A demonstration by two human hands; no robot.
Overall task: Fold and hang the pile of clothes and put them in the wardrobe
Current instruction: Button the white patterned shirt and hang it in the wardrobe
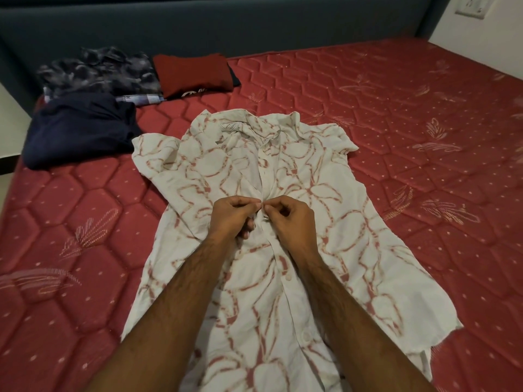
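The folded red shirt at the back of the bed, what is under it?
Under the folded red shirt a dark navy garment shows only as a strip at its right edge; the rest is covered. Both lie on the red mattress.

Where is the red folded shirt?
The red shirt lies at the far left of the mattress, by the headboard, right of the grey patterned clothes.

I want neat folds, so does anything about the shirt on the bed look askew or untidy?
Slightly. The white patterned shirt lies flat on the mattress, but its collar is crumpled. Both hands, left hand and right hand, pinch its placket.
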